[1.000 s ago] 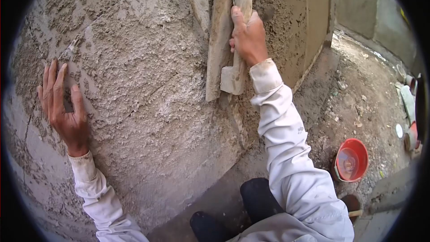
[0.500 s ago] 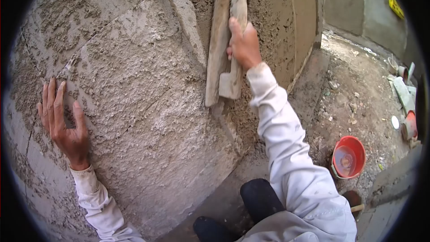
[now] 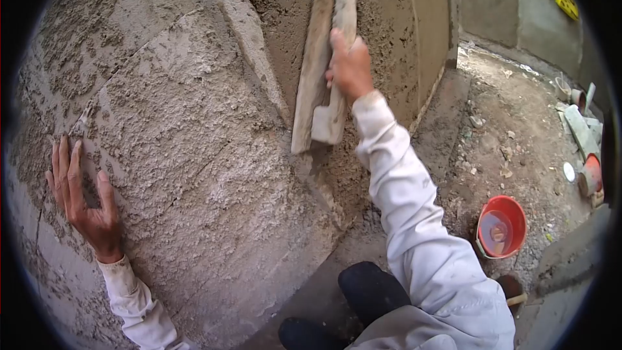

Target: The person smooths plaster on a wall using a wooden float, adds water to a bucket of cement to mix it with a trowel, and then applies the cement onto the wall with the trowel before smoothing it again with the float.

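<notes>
My right hand [image 3: 352,68] is closed round the handle of a long wooden plastering float [image 3: 310,97]. The float stands nearly upright in view, its board lying along brown wet plaster [image 3: 382,45]. Part of the handle is hidden by my fingers. To the left, my left hand [image 3: 85,204] rests with its fingers stretched out against the rough, partly plastered wall [image 3: 207,123] and holds nothing. Between the hands, a pale raised strip [image 3: 249,32] runs down the wall towards the float's lower end.
A red bucket [image 3: 520,220] with cloudy liquid stands on the rubble-strewn ground [image 3: 499,136] at right. Beyond it lie pale slabs [image 3: 578,128] and another reddish container [image 3: 589,175]. A wall edge [image 3: 451,19] rises right of the plaster. My dark shoes [image 3: 369,288] are below.
The view has shifted, so the wall and my left hand appear farther left and lower. Against the wall, the float has slid slightly upward in my right hand's grip.
</notes>
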